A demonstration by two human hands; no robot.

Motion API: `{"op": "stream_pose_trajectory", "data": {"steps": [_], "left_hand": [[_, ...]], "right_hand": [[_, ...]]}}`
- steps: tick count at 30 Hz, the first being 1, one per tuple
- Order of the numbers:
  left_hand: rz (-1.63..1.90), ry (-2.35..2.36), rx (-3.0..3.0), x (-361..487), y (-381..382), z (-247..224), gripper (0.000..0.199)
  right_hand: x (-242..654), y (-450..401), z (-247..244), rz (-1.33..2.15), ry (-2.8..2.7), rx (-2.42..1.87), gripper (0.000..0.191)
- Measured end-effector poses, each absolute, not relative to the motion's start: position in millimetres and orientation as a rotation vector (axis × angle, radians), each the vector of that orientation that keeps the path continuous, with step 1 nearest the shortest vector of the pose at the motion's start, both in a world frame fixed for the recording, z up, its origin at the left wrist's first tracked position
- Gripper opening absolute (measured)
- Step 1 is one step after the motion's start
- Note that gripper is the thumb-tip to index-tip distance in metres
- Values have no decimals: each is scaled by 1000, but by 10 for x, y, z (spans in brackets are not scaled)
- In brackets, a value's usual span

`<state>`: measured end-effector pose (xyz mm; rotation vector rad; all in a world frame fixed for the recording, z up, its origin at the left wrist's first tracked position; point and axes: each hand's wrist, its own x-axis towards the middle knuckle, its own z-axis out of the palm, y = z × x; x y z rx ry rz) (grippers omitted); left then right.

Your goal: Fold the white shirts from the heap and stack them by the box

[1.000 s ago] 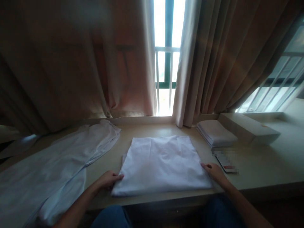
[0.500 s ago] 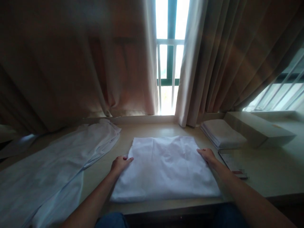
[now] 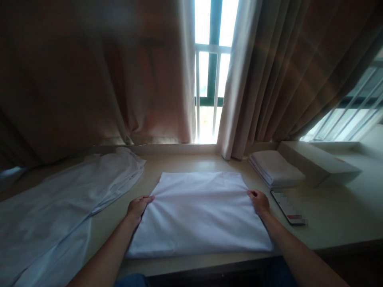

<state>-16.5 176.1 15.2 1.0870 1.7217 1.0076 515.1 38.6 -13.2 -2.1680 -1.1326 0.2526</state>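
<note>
A white cloth garment (image 3: pixel 199 217), folded into a wide rectangle, lies flat on the table in front of me. My left hand (image 3: pixel 139 208) pinches its left edge between thumb and fingers. On the opposite side, my right hand (image 3: pixel 259 200) grips the right edge at about the same height. Faint creases run inward from both grips, and the fabric between them looks stretched nearly smooth. What kind of garment it is cannot be made out from this fold.
Loose white garments (image 3: pixel 60 199) are spread over the left of the table (image 3: pixel 335 215). A folded white stack (image 3: pixel 277 167), a pale box (image 3: pixel 321 161) and a phone (image 3: pixel 287 207) lie to the right. Curtains (image 3: pixel 236 99) hang along the back edge before a barred window (image 3: pixel 208 71).
My hands hold the side edges and the cloth between them has gone from wrinkled to nearly smooth. The left hand has shifted outward. The view has turned slightly right.
</note>
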Motion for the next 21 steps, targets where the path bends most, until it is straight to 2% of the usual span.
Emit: {"op": "stream_pose_trajectory", "data": {"steps": [6,12,21], "left_hand": [[986,1669,997,-186,1787,138,38],[910,1583,977,-120,1718,272,41],[951,1626,985,-32,1643,410,27]], "right_hand": [[5182,406,-162,270,-1115,-2212,40],[5234,458,-79,357,-1133,-2217,51],[5405,576,-116,441,-1133,-2229,33]]}}
